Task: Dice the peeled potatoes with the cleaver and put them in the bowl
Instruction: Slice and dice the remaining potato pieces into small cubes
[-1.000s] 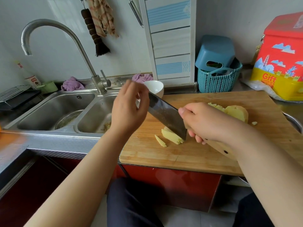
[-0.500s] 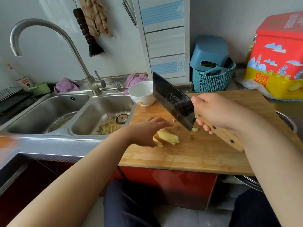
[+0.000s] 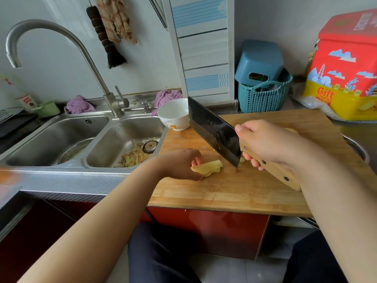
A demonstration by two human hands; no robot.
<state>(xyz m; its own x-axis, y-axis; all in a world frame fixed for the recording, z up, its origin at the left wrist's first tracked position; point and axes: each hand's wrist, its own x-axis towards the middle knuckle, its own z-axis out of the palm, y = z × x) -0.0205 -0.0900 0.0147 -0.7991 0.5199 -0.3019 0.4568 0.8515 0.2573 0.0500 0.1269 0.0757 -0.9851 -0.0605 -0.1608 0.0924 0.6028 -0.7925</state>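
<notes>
A small stack of pale yellow potato slices (image 3: 210, 168) lies on the wooden cutting board (image 3: 234, 188). My left hand (image 3: 181, 164) pinches the stack at its left end, fingers curled round it. My right hand (image 3: 265, 142) grips the wooden handle of the dark cleaver (image 3: 212, 130), whose blade is raised and tilted above the board, just right of the slices. A white bowl (image 3: 174, 117) stands at the board's far left corner. More potato behind my right hand is hidden.
A double steel sink (image 3: 61, 137) lies to the left, with peelings (image 3: 133, 157) in the near basin and a tall tap (image 3: 110, 99). A teal basket (image 3: 263, 97) and a red and yellow cookie tin (image 3: 346, 74) stand behind the board. A metal basin's rim (image 3: 359, 148) shows at right.
My left hand came down from the blade and closed on the potato slices, gathering them. My right hand lifted the cleaver off the board and holds it raised.
</notes>
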